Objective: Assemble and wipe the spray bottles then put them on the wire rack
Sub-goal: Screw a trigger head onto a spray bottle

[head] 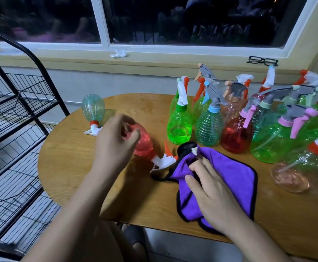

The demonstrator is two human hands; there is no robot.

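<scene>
Gripping red bottle (145,146), left hand (114,143); bunching purple cloth (231,173), right hand (214,194); upright bottles (209,126) beside.

Looks from head height, forward and down, across the table (75,163) toward the window (192,21) on the far wall. Sits close over the near table edge, with both forearms entering from the bottom and the left hand (114,140) on the red bottle (144,146) and the right hand (211,191) on the purple cloth (233,173) filling the middle. Takes in, wide-angled, the wire rack (22,110) at the left border and the standing spray bottles (209,125) at the right.
</scene>
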